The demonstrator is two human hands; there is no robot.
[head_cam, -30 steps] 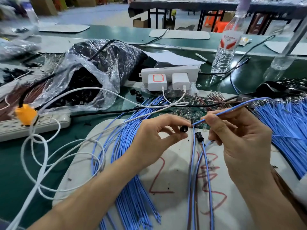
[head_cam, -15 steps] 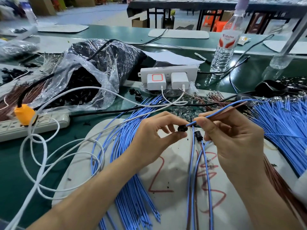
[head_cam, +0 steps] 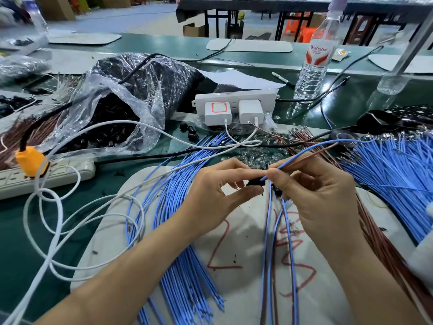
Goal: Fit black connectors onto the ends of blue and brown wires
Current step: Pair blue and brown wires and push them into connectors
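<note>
Far over on the left, a yellow plug [head_cam: 30, 160] stuck in a white power strip [head_cam: 70, 171]. Next to that, a clear bag [head_cam: 121, 109] full of little black parts, with loops of white cable [head_cam: 58, 216] in front. Then a heap of blue wires [head_cam: 185, 273] lying across a grey mat [head_cam: 243, 289]. Above the mat, the left hand [head_cam: 215, 195], thumb and first finger pinching a black connector [head_cam: 254, 182]. Right beside it, the right hand [head_cam: 325, 200], fingers curled tight round a blue wire [head_cam: 304, 152] and a brown wire [head_cam: 315, 155], the blue tip touching the connector. Farther right, a big fan of more blue wires [head_cam: 398, 170] on the green table [head_cam: 339, 106]. Behind that, a water bottle [head_cam: 314, 66] standing up.
</note>
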